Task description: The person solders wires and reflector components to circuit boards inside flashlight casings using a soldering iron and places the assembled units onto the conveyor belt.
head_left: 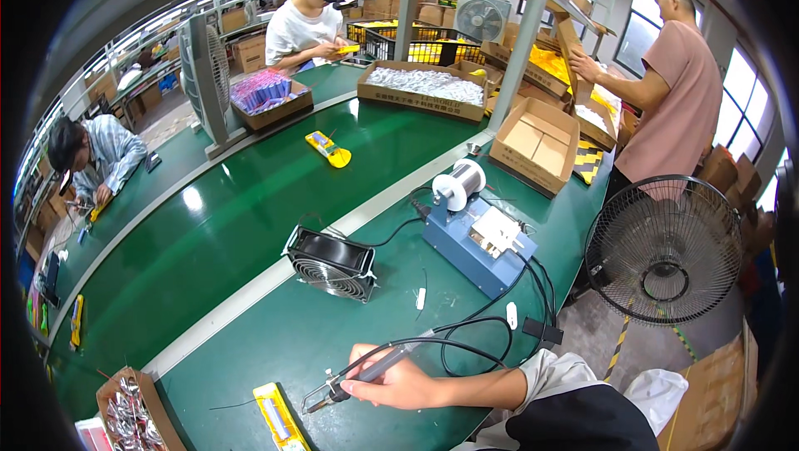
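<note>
My right hand (399,380) is closed round the grey handle of a soldering iron (388,361), which has a bent metal guide at its front. The iron's tip points down and left, close beside a yellow plastic housing (265,393). I cannot tell whether tip and housing touch. A pale cylindrical cell (275,419) lies in the housing, and a thin dark wire (233,406) sticks out to its left. Black cables run from the iron to a blue box (466,243) topped by a solder wire spool (458,185). My left hand is out of the picture.
A small black fan (333,264) stands beside the green belt (208,226), which carries more yellow housings (329,150). A box of silvery parts (133,413) is at lower left. An open carton (535,143) and a floor fan (664,251) are at right. Several people work around.
</note>
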Demonstrator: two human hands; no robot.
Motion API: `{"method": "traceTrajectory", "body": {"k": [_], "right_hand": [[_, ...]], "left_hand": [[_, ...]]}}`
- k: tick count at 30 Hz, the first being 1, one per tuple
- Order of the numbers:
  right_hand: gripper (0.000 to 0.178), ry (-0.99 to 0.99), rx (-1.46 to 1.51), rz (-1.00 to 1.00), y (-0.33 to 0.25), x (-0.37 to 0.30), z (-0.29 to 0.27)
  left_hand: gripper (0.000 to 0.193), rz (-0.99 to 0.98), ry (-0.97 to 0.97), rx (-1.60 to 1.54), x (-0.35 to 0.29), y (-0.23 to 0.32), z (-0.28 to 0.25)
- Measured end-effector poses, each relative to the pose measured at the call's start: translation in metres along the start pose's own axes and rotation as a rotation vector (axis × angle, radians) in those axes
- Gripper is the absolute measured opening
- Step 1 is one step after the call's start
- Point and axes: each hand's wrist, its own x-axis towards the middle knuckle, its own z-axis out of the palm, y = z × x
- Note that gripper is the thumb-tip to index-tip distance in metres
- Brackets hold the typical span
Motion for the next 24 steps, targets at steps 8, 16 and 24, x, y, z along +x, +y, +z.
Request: {"method": "traceTrajectory", "body": {"k": [8,16,24], "right_hand": [[0.018,0.040,-0.024,-0.033,0.001,0.000,-0.006],[0.018,0.051,-0.024,-0.051,0.002,0.001,-0.011],[0.017,0.120,0.045,0.025,0.001,0.007,-0.023]], "left_hand": [[0.015,-0.019,-0.006,-0.065,-0.001,-0.005,-0.003],[0.029,-0.128,-0.201,-0.082,-0.003,-0.019,-0.017],[0.047,0.051,-0.330,0.321,0.029,0.059,-0.013]]}}
